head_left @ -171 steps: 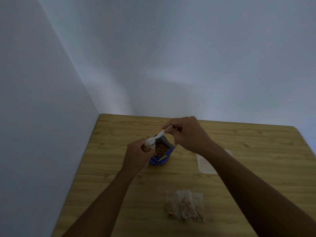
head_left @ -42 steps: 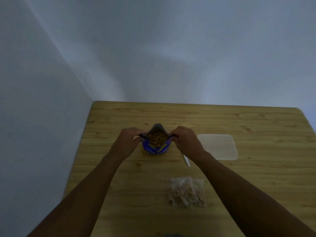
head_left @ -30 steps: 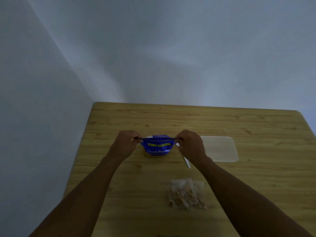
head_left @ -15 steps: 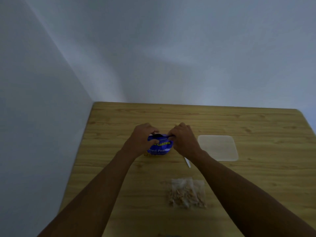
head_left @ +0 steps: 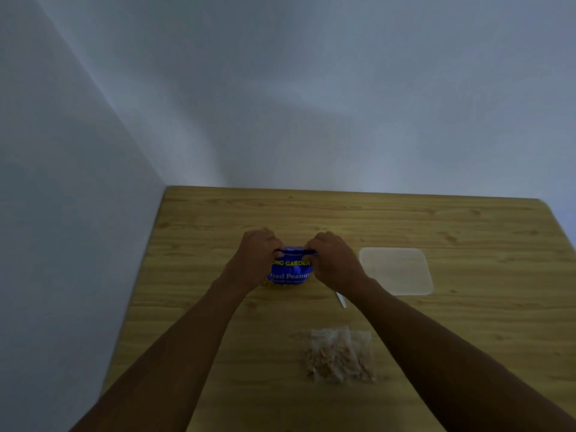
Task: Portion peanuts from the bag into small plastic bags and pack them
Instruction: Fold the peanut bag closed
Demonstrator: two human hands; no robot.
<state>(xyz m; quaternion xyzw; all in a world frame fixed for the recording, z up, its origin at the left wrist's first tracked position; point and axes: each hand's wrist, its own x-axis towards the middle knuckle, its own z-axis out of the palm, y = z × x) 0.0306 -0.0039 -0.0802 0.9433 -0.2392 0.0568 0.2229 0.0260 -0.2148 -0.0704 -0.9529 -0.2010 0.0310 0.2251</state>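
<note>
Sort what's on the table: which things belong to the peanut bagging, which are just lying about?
Job: blue peanut bag, top pinched by left hand and right hand; filled small bags; white spoon.
Lying about: translucent flat rectangle, untouched; maybe empty bags, cannot tell.

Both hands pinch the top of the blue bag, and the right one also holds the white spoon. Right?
Not quite. The head view shows the spoon lying on the table by the right wrist, held by neither hand. Both the left hand and right hand do pinch the top of the blue bag.
</note>
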